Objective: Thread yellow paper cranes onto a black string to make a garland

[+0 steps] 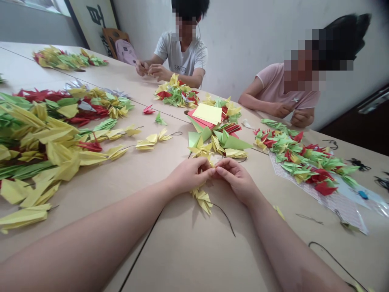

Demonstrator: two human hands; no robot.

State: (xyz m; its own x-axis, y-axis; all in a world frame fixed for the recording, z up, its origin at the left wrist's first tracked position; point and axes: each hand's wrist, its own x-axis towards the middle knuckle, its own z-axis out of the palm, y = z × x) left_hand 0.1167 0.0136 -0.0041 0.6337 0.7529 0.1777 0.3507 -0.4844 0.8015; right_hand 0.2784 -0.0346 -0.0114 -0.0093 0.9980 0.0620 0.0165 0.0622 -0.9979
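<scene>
My left hand and my right hand meet over the table, thumbs and fingers pinched together. Between them is part of a string of yellow paper cranes, whose lower end hangs below my left fingers. A dark cord trails from it to the right. The exact spot pinched is mostly hidden by my fingertips. Just beyond my hands lie more yellow cranes and green paper sheets.
Square paper is stacked ahead. Heaps of strung cranes lie on the left and right of the table. Two people sit opposite, one in a white shirt, one in pink, hands at small work.
</scene>
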